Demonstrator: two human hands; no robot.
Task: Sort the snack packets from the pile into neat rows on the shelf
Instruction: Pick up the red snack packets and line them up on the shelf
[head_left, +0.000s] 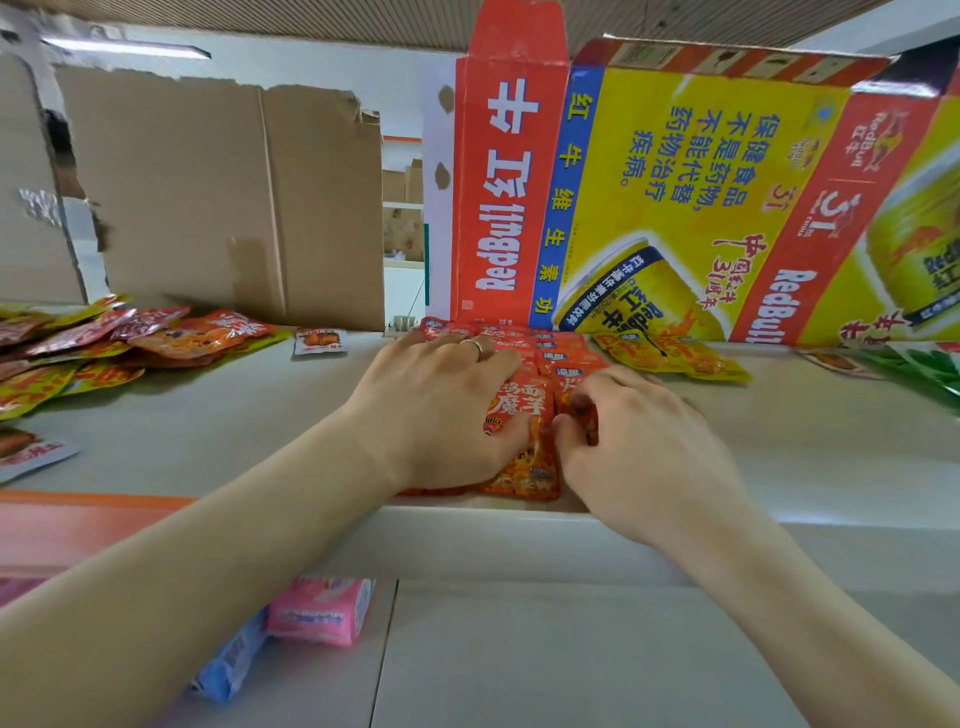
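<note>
A row of overlapping red-orange snack packets (524, 470) runs from the front edge of the white shelf (260, 426) back toward the Red Bull carton. My left hand (441, 405), wearing a ring, lies flat on the left side of this row, thumb on the front packet. My right hand (634, 441) pinches the right edge of a packet in the same row with thumb and fingertips. A loose pile of red, orange and yellow packets (104, 348) lies at the shelf's far left. A yellow packet (670, 353) rests to the right of the row.
A flattened Red Bull carton (675, 197) stands behind the row and a torn brown cardboard sheet (218, 197) behind the pile. A small white-edged packet (319, 340) lies mid-shelf, another (28, 454) at front left. Green packets (919, 366) sit far right. Pink (324, 610) and blue (231, 660) packs lie below.
</note>
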